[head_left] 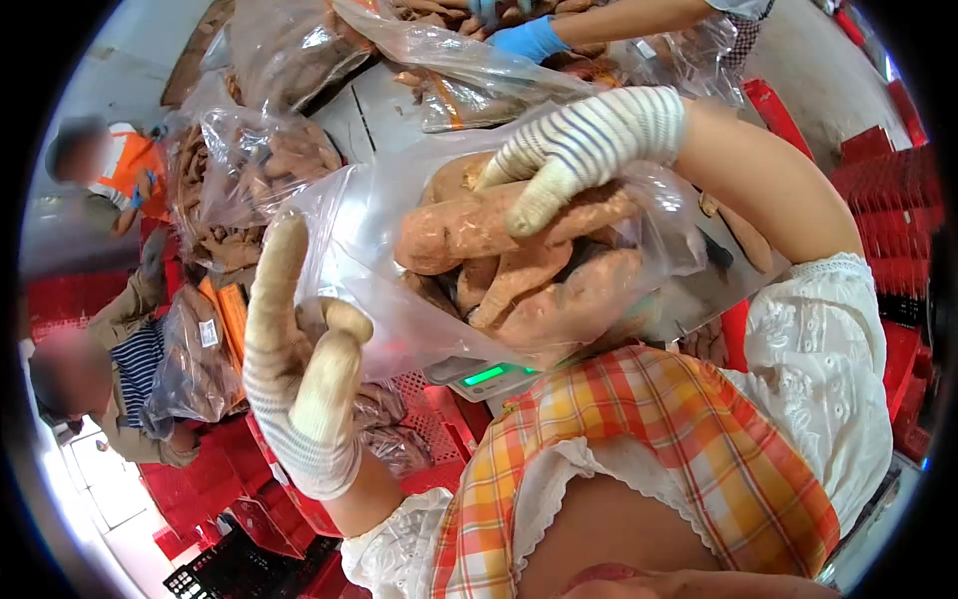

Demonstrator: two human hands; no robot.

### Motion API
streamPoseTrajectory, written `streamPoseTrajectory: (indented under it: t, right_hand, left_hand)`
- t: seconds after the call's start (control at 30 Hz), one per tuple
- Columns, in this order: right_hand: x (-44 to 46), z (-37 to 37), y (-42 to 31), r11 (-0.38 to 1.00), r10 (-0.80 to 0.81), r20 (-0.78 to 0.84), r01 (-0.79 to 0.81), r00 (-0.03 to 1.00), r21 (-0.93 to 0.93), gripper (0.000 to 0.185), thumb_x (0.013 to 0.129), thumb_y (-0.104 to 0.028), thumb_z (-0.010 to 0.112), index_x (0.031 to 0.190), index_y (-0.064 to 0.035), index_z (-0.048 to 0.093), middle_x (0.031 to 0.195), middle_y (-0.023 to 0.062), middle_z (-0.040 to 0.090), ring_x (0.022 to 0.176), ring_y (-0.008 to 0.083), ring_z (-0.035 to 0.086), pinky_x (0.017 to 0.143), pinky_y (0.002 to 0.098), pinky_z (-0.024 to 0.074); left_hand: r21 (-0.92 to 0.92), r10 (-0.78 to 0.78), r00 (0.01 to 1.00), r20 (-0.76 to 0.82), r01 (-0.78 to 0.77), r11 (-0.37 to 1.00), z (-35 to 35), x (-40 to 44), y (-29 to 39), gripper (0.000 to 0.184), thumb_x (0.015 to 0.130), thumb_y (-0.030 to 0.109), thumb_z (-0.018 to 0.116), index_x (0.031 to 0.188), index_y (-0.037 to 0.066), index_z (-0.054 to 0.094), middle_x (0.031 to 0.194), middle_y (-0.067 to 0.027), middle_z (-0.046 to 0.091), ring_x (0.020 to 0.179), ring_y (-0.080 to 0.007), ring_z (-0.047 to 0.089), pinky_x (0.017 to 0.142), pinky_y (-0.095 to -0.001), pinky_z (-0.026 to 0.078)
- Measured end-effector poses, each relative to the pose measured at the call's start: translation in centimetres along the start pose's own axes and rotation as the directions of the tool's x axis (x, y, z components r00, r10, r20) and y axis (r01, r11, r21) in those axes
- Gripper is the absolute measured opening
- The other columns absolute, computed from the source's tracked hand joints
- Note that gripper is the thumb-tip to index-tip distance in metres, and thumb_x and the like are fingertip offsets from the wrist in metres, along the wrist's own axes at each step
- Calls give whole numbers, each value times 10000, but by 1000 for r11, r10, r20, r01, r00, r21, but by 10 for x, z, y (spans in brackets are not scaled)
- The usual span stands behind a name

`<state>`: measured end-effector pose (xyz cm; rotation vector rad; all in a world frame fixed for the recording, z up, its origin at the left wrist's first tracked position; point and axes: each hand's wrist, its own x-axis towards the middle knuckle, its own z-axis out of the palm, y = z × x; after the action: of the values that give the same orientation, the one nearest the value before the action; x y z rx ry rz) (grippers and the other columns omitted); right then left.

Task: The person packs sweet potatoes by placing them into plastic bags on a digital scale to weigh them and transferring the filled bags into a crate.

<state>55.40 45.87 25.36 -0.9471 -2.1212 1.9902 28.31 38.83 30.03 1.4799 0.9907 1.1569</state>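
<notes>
A clear plastic bag (pixel 399 334) of sweet potatoes lies in front of me, its mouth spread wide. My right hand (pixel 599 140), in a white glove with grey stripes, reaches over the bag with its fingers and thumb on a large sweet potato (pixel 469 228). Several more sweet potatoes (pixel 524 280) lie beneath it. At the bag's left edge is my left hand (pixel 314 369), in a matching soiled glove. Its index finger points up and its thumb stands apart, next to the plastic film. Partly under the bag, a scale (pixel 489 376) shows a lit green display.
Other bags of sweet potatoes (pixel 264 165) sit left and beyond. Across the table, a co-worker's blue-gloved hand (pixel 529 40) is among sweet potatoes. Two people work at the left. Red crates (pixel 883 210) are stacked at right; a black crate (pixel 225 569) is at lower left.
</notes>
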Motion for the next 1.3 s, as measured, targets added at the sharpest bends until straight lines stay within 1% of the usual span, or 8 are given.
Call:
streamPoseTrajectory:
  t: [0.07,0.3,0.4,0.5,0.6,0.73,1.07,1.3]
  right_hand:
    - [-8,10,-5,957,-70,-11,71,997,282,450,845,-318,624,1110,42,574,1007,66,606,892,133,549,815,285,451]
    - [-20,32,-18,900,-67,-47,80,997,429,410,847,-308,625,1073,32,586,926,49,608,829,108,546,772,265,454]
    - [-21,39,-22,919,-40,-81,68,996,389,432,843,-320,629,1087,34,587,915,49,614,828,109,546,773,263,454]
    - [-23,44,-23,929,-70,-113,106,991,354,448,846,-334,618,1109,28,584,957,53,618,870,117,553,800,276,451]
    - [-27,46,-33,946,29,-107,7,994,325,616,790,-320,684,1269,12,485,1129,75,582,1039,142,524,916,284,412]
    - [-25,57,-29,998,-63,-277,64,959,-6,595,781,-459,630,1167,-15,551,982,138,645,939,204,604,847,318,448]
    - [-31,80,-39,979,-28,-407,-57,913,-194,543,782,-420,631,1137,-19,545,886,190,642,848,262,636,765,346,472]
    - [-32,84,-20,846,2,-248,130,969,517,442,827,-291,656,1140,2,553,976,30,588,907,88,529,817,241,429]
  left_hand:
    - [53,1,1000,-4,-1,999,-4,4,-11,675,715,-40,560,1363,-21,369,1332,-112,472,666,-50,467,615,-184,414]
    - [79,-27,990,139,17,997,4,1,-31,634,739,143,728,1307,36,465,1448,-90,318,690,-49,459,597,-177,401]
    - [100,-42,985,165,26,995,5,1,-30,620,734,153,730,1286,17,482,1451,-114,299,867,-117,545,731,-235,453]
    - [144,29,976,218,-61,988,9,1,-30,580,743,162,716,1258,1,503,1422,-160,306,1323,-244,303,1065,-364,266]
    - [25,-46,986,159,43,999,14,-1,-34,567,742,159,716,1247,5,510,1421,-151,309,1286,-226,353,1037,-349,310]
    - [-22,-105,988,111,108,994,22,-2,-34,505,743,118,682,1211,13,521,1388,-146,368,1255,-212,385,1003,-332,347]
    - [98,-7,998,56,1,995,35,-1,-49,360,780,123,611,1109,-7,547,1273,-188,484,1172,-244,470,1001,-351,347]
    - [-260,-118,990,77,134,956,39,-7,-34,345,913,236,518,1148,-12,564,1188,-123,560,1132,-197,487,967,-337,371]
